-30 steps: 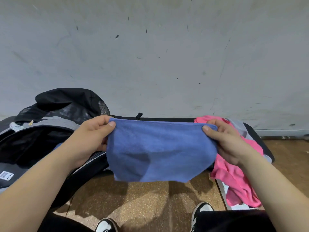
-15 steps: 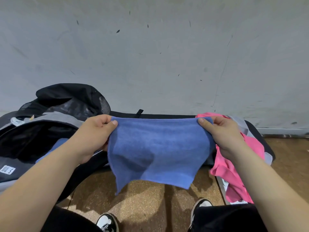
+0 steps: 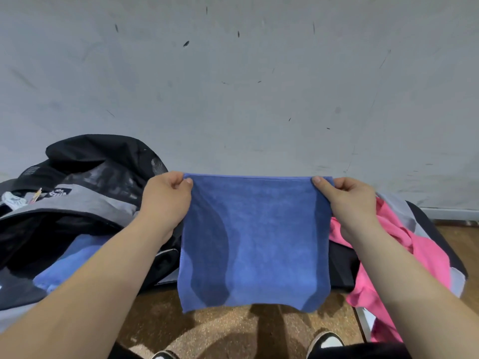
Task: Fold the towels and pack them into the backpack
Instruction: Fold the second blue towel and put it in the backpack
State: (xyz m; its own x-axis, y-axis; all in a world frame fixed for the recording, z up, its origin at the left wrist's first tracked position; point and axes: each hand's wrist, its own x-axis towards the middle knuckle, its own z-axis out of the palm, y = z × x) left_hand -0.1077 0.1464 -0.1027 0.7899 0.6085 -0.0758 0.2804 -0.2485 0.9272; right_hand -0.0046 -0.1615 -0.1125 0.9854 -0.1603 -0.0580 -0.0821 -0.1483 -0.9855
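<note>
A blue towel (image 3: pixel 255 242) hangs flat in front of me, stretched by its two top corners. My left hand (image 3: pixel 166 200) pinches the top left corner and my right hand (image 3: pixel 347 200) pinches the top right corner. To the left lies an open black and grey backpack (image 3: pixel 77 200), with another blue towel (image 3: pixel 67 265) inside its opening. A pink towel (image 3: pixel 414 255) lies crumpled on the right, behind my right forearm.
A grey wall (image 3: pixel 233 86) stands close ahead. The backpack and the pink towel rest on a low black surface (image 3: pixel 342 265). Below is a brown speckled floor (image 3: pixel 233 330), with the tips of my two shoes at the bottom edge.
The blue towel has dropped open to hang longer and squarer. Both hands have kept their grip on its top corners, holding the top edge taut.
</note>
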